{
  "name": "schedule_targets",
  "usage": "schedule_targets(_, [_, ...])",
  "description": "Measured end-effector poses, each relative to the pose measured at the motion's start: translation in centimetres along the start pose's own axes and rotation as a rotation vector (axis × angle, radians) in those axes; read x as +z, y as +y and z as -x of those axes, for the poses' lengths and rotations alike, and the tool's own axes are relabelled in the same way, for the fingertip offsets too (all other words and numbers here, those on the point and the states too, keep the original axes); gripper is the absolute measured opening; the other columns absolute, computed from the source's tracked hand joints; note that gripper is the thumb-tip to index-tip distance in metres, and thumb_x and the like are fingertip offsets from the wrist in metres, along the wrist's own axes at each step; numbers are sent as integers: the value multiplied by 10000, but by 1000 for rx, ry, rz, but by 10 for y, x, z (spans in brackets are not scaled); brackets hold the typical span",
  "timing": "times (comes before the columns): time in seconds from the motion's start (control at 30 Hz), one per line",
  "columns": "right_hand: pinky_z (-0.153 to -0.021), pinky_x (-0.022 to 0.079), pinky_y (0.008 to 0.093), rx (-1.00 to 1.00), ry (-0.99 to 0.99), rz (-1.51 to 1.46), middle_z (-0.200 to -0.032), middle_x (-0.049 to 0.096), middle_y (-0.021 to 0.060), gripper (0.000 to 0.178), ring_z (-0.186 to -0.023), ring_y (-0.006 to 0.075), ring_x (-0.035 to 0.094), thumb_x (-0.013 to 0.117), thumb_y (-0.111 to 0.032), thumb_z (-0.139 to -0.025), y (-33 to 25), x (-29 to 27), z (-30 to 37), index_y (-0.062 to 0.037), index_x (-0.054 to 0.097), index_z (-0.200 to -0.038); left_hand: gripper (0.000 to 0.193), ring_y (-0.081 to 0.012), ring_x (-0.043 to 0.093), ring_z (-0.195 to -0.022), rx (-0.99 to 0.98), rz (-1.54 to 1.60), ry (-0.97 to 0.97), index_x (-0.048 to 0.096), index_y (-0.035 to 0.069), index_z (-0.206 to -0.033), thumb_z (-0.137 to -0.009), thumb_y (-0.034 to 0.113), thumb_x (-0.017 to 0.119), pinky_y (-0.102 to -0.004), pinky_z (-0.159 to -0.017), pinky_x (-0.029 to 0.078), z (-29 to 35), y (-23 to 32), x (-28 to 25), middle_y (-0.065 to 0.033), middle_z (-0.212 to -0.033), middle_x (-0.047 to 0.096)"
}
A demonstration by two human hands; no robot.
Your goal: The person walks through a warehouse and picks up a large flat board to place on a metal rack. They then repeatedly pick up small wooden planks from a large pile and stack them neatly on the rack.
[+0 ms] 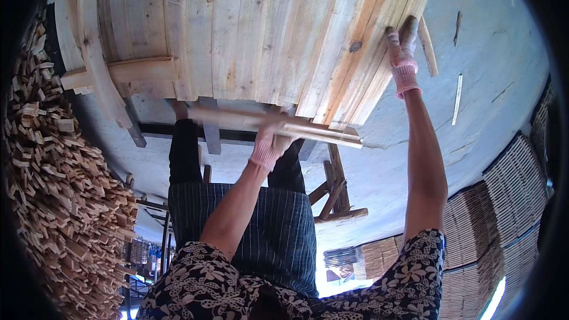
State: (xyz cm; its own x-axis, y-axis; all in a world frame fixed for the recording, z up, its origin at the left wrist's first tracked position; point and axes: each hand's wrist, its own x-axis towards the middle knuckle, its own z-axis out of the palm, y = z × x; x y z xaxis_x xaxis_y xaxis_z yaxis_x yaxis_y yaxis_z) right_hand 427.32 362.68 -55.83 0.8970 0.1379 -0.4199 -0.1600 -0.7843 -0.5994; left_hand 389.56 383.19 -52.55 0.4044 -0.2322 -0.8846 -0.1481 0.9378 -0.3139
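Observation:
My left hand [271,142], in a pink and white knit glove, is closed round a wooden slat [326,133], blurred by motion. The slat lies crosswise, just off the near ends of a row of long pale wooden boards [255,29] set side by side. My right hand [403,44], gloved the same way, rests with fingers stretched out on the right edge of this row. Its thumb side and the outer fingers stand apart, and I see nothing gripped in it.
Loose boards [95,53] lie across the row's left side. Dark metal bars [210,127] run underneath. A big heap of wood offcuts [65,201] fills the left. A low wooden stool [338,192] stands on the grey floor [486,77]; stacked slats [468,231] line the right. Thin strips [457,99] lie scattered.

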Motion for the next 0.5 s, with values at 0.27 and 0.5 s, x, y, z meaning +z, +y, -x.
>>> schedule_targets(0.27, [-1222,178,361,-80,-42,-328,-1656,128,183,725,-1520,281,171,525,-300,-1041,-18,-17,3,-64,121,-1595,384,-354,591,-1196,-23,-98,-90,610,-33,-1173,-838,118,721,-555,-1034,494,2,-4,33,-188,-1217,636])
schedule_targets(0.5, [-1115,391,458,-621,-767,290,-1288,568,239,718,-1267,374,508,773,-343,-829,-128,5,167,-55,459,-1408,350,-287,698,-899,-111,-118,-172,581,-26,-1166,-842,4,709,-358,-777,618,93,-17,53,-171,-1037,667])
